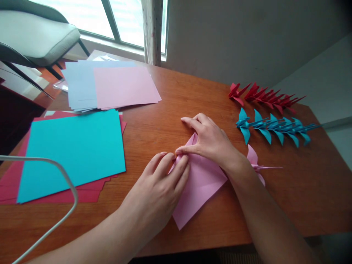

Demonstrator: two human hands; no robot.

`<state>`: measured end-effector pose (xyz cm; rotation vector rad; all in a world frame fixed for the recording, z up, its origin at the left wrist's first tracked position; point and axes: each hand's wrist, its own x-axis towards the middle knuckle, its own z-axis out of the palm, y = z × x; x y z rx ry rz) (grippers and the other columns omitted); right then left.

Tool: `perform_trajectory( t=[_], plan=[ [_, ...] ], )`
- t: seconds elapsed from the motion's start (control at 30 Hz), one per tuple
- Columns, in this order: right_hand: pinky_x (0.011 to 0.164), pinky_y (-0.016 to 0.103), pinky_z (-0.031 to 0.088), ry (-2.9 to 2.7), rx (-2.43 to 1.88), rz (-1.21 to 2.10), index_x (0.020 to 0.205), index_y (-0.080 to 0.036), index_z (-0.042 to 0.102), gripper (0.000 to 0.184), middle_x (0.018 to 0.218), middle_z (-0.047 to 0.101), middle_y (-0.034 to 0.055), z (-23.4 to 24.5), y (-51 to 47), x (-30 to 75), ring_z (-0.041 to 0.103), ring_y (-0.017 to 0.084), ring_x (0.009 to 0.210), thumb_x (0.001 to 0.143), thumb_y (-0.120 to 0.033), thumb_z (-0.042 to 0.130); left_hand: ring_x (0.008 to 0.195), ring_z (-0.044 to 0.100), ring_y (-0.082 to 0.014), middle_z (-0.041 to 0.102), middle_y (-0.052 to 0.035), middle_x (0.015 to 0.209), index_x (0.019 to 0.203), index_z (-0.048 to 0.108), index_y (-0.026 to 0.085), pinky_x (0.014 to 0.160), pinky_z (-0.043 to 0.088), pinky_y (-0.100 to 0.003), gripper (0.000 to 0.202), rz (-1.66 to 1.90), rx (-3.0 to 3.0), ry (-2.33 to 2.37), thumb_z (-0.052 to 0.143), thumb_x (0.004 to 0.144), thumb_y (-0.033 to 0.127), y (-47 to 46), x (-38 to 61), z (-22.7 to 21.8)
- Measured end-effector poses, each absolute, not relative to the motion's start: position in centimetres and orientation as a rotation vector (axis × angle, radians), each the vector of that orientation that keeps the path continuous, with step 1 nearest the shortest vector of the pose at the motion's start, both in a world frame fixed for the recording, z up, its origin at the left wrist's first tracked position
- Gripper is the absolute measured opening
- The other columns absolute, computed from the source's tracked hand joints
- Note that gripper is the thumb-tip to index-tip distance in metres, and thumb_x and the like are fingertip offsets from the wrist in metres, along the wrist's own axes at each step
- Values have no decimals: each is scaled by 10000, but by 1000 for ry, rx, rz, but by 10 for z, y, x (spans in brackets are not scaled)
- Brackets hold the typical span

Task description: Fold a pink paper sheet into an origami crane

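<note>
The left hand (163, 187) was curled on the paper (203, 183), its grip not visible; beside it, the right hand (213, 138), half open, touched the paper.

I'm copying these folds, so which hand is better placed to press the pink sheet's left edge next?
Probably the left hand: its fingers lie over that edge of the pink sheet. The right hand is farther up, by the far corner, its thumb close to those fingers.
</note>
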<state>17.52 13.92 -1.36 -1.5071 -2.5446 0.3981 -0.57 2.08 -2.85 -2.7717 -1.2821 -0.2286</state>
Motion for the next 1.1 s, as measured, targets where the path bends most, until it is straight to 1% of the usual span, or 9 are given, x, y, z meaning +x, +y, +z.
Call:
perform_trajectory(
  t=[0.2, 0.3, 0.37, 0.47, 0.53, 0.7, 0.83, 1.03, 1.1],
  plan=[
    [743, 359, 489, -2552, -1498, 409, 1333, -276, 601, 751, 1195, 605, 84, -13, 139, 172, 579, 295, 1128, 703, -620, 820, 1287, 482, -341, 571, -109, 1478, 1433, 563, 86, 1143, 377, -496, 488, -234, -2773, -1276, 447, 972, 194, 22, -5, -29],
    [788, 371, 493, -2521, -1473, 472, 1316, -264, 613, 747, 1164, 603, 78, -14, 142, 176, 575, 292, 1117, 688, -596, 842, 1274, 490, -347, 569, -113, 1484, 1429, 570, 82, 1139, 383, -503, 493, -243, -2769, -1270, 469, 959, 188, 22, -5, -29],
    [837, 370, 495, -2496, -1403, 571, 1316, -244, 613, 718, 1132, 601, 69, -15, 146, 181, 584, 268, 1078, 705, -532, 857, 1257, 503, -344, 548, -113, 1511, 1440, 560, 78, 1131, 394, -507, 508, -246, -2769, -1270, 480, 948, 176, 21, -5, -29],
    [875, 348, 494, -2463, -1295, 699, 1309, -228, 618, 629, 1084, 593, 52, -17, 152, 190, 594, 221, 997, 750, -393, 855, 1235, 523, -336, 520, -108, 1542, 1439, 563, 83, 1119, 411, -510, 511, -235, -2775, -1262, 482, 940, 160, 21, -5, -28],
    [886, 345, 493, -2458, -1270, 716, 1305, -220, 623, 615, 1077, 588, 50, -18, 154, 192, 592, 216, 990, 753, -358, 857, 1228, 535, -329, 527, -108, 1537, 1426, 578, 90, 1116, 417, -505, 494, -236, -2774, -1255, 477, 947, 162, 22, -6, -27],
    [907, 355, 492, -2458, -1281, 716, 1319, -210, 620, 631, 1094, 583, 57, -20, 154, 192, 589, 223, 1012, 753, -354, 859, 1197, 569, -314, 587, -106, 1477, 1392, 610, 90, 1068, 463, -466, 454, -247, -2749, -1223, 463, 967, 155, 22, -7, -23],
    [921, 360, 493, -2460, -1294, 726, 1317, -226, 617, 618, 1102, 581, 56, -19, 153, 191, 584, 226, 1032, 762, -371, 847, 1155, 594, -306, 611, -92, 1452, 1376, 625, 95, 1032, 486, -442, 443, -259, -2737, -1223, 454, 971, 146, 21, -7, -21],
    [932, 414, 496, -2506, -1407, 624, 1360, -250, 586, 728, 1165, 580, 74, -16, 145, 185, 556, 279, 1111, 723, -493, 844, 1168, 589, -301, 637, -78, 1421, 1393, 611, 99, 1053, 473, -439, 447, -262, -2753, -1250, 451, 978, 150, 21, -6, -20],
    [924, 426, 498, -2528, -1429, 585, 1364, -256, 580, 734, 1181, 582, 79, -14, 141, 181, 552, 290, 1125, 729, -523, 830, 1171, 588, -299, 646, -78, 1406, 1390, 614, 101, 1063, 465, -442, 444, -265, -2758, -1258, 436, 985, 150, 22, -7, -20]
  ],
)
